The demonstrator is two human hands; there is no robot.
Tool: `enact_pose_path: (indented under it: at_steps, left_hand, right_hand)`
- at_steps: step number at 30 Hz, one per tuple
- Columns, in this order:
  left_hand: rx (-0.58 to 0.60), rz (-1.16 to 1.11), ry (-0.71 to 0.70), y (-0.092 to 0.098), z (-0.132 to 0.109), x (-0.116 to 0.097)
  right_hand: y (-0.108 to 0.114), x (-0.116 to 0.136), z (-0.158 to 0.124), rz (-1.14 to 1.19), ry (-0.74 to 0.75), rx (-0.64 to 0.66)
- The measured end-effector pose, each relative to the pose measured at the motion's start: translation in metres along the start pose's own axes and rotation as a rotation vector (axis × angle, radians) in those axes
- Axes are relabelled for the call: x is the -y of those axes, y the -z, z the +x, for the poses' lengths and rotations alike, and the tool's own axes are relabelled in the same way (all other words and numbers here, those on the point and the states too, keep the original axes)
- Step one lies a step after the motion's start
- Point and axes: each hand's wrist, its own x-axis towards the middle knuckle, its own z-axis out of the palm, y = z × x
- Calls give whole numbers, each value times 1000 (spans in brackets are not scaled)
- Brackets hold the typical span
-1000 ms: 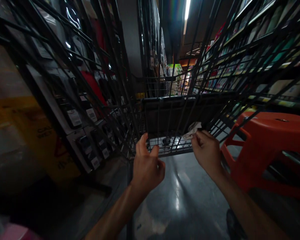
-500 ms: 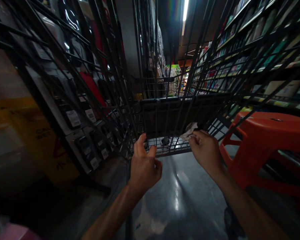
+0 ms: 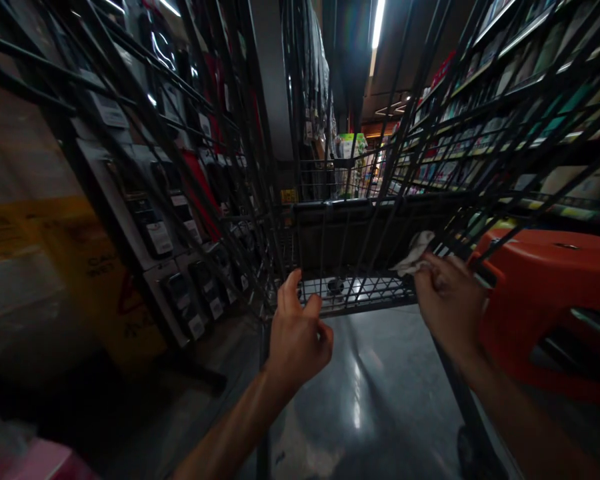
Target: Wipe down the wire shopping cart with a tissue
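A dark wire shopping cart [image 3: 340, 308] fills the middle of the view. My left hand [image 3: 300, 333] is at the lower near edge of its basket, fingers bent over the wires and the thumb curled in. It looks closed on that edge, though the exact contact is partly hidden. A crumpled pale cloth [image 3: 415, 257] is pinched in the fingers of my right hand [image 3: 450, 300]. The cloth lies against the wires at the cart's right side, near the dark panel [image 3: 350, 237].
An orange plastic stool [image 3: 555, 287] stands close on the right, below shelves of bottles [image 3: 515, 87]. On the left are a rack of packaged goods [image 3: 180, 247] and a yellow caution sign [image 3: 100, 280]. Grey shiny floor [image 3: 360, 387] lies below.
My right hand has moved right with the cloth, away from my left hand. The left hand keeps its pose at the cart's edge. The whole view has shifted slightly.
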Motion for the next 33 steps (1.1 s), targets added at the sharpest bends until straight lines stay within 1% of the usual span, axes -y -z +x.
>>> enact_pose_path:
  at_steps: [4, 9, 17, 22, 27, 30, 33]
  left_hand:
    - [6, -15, -21, 1, 1, 2]
    - [-10, -24, -37, 0, 2, 3]
    - [-136, 8, -131, -8, 1, 6]
    - [-159, 23, -151, -6, 1, 5]
    - [-115, 17, -96, -3, 2, 3]
    - [-68, 10, -63, -2, 2, 3]
    - [-28, 14, -50, -2, 1, 3]
  right_hand:
    - [-14, -1, -10, -31, 23, 151]
    - [-17, -7, -18, -88, 27, 226]
    - [-14, -4, -10, -136, 32, 234]
    - [-12, -3, -11, -142, 39, 230]
    - [-11, -5, -16, -153, 44, 212]
    - [-7, -8, -30, -125, 49, 191]
    - [-1, -6, -46, -47, 78, 204]
